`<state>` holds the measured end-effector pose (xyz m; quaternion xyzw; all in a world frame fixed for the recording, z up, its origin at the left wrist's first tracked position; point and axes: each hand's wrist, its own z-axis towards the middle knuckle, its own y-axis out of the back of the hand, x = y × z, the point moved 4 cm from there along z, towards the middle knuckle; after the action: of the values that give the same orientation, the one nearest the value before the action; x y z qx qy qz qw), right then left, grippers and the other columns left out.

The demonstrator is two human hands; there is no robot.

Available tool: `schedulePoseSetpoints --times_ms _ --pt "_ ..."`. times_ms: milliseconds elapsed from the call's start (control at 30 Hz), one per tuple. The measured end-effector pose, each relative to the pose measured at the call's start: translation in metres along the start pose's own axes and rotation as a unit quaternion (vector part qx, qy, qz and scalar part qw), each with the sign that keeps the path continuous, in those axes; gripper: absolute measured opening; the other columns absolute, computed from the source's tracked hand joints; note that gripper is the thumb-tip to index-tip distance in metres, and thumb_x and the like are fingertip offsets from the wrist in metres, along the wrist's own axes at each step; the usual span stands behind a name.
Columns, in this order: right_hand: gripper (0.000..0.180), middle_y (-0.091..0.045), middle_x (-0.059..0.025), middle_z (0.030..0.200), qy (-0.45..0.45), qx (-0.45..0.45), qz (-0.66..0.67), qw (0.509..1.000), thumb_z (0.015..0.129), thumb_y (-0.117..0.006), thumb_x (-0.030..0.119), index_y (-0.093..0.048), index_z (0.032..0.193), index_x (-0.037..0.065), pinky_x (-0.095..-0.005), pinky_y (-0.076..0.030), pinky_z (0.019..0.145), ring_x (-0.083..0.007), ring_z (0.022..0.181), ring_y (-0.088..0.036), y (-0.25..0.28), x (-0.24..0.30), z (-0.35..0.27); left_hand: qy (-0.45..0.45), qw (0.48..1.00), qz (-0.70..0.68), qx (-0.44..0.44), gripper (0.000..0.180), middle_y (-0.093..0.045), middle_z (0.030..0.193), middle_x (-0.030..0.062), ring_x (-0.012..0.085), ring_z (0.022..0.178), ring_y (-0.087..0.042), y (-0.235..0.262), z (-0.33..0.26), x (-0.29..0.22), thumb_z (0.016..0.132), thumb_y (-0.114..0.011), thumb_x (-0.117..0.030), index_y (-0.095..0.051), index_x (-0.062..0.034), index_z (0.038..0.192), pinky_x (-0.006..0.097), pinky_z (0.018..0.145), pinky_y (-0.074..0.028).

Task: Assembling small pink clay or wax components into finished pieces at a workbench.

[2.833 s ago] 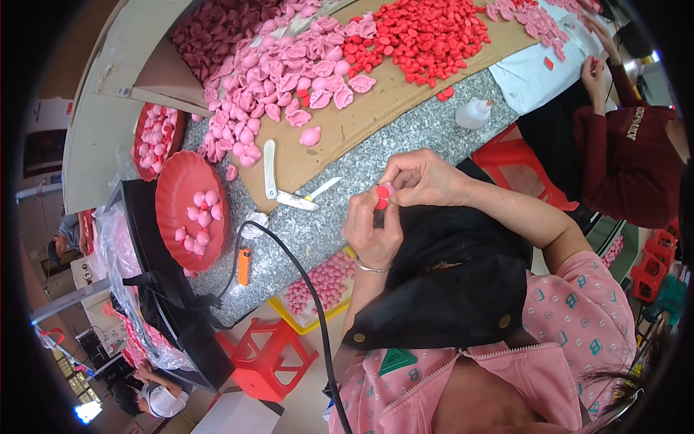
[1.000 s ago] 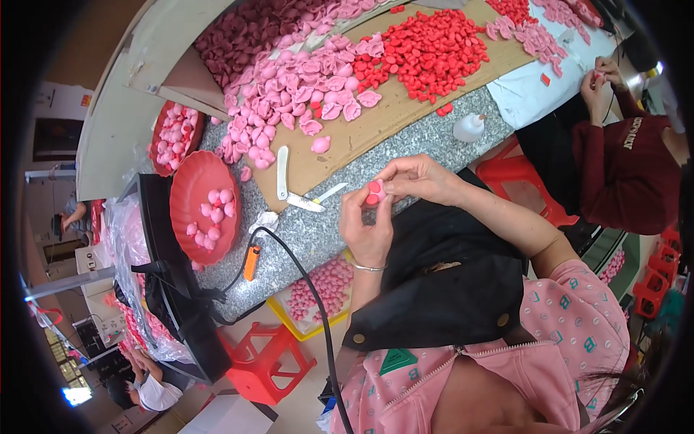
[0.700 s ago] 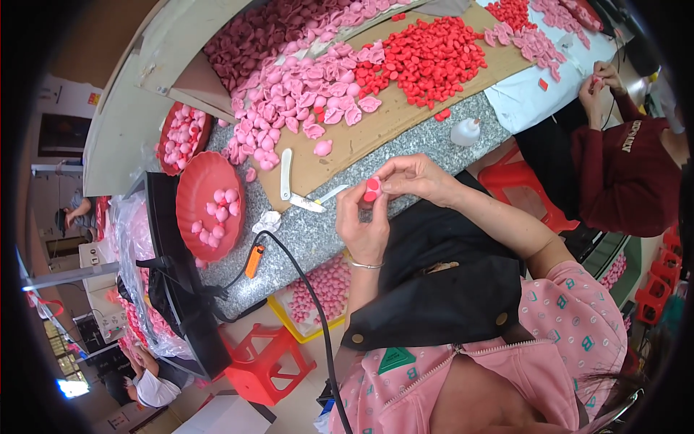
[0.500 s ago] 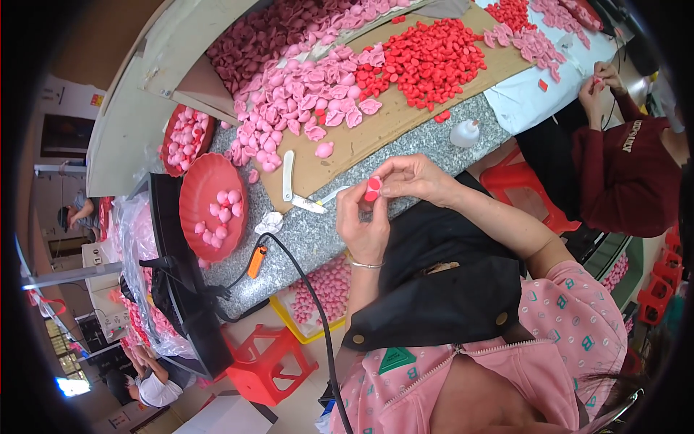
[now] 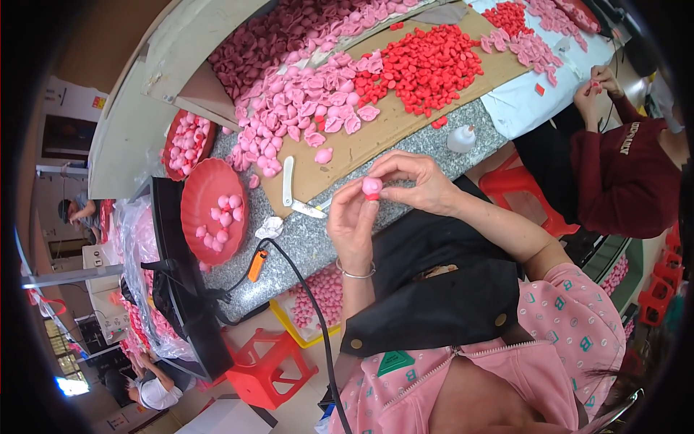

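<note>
Turned pink-and-red piece (image 5: pixel 372 188) since a moment ago, w/ red bit now at 6 o'clock. Using piece as clock centre, L to R: at 9, red bowl (image 5: pixel 210 184) w/ pink balls (image 5: pixel 230 205); at 8, orange lighter (image 5: pixel 256 266); at 9, closer, unfolded knife (image 5: pixel 288 179); at 7, L hand (image 5: pixel 352 226), part-closed, pinching w/ thumb + fingertips; at 3, R hand (image 5: pixel 426 186), likewise part-closed, pinching opp. side, w/ piece betw. both; at 2, white bottle (image 5: pixel 460 139) on grey worktop (image 5: pixel 311 246).

A pink printed top (image 5: pixel 571 311), black apron (image 5: pixel 434 311) and silver bangle (image 5: pixel 356 276) are worn.
</note>
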<state>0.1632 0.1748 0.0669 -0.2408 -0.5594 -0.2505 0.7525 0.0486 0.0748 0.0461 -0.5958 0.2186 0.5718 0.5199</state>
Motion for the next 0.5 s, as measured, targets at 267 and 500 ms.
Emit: schedulePoseSetpoints --times_ms 267,500 --pt "0.021 -0.059 -0.0061 0.100 -0.032 -0.004 0.035 0.999 0.081 -0.067 0.000 -0.061 0.102 -0.002 -0.0258 -0.052 0.082 -0.0127 0.094 -0.060 -0.007 -0.008 0.006 0.049 0.998 0.006 -0.033 0.043 -0.048 0.120 0.0081 0.0203 0.112 -0.054 0.007 0.000 0.005 0.085 -0.057 0.008 -0.046 0.0050 0.126 0.031 0.095 -0.046" --pt "0.025 -0.056 -0.0079 0.109 -0.082 0.000 0.079 0.993 0.082 -0.064 -0.003 -0.061 0.107 -0.002 -0.0271 -0.050 0.087 -0.0148 0.099 -0.059 -0.010 -0.017 0.007 0.051 0.998 -0.007 -0.047 0.043 -0.052 0.121 0.0115 0.0201 0.108 -0.056 0.010 0.001 0.008 0.085 -0.057 0.009 -0.047 0.0041 0.126 0.031 0.093 -0.047"
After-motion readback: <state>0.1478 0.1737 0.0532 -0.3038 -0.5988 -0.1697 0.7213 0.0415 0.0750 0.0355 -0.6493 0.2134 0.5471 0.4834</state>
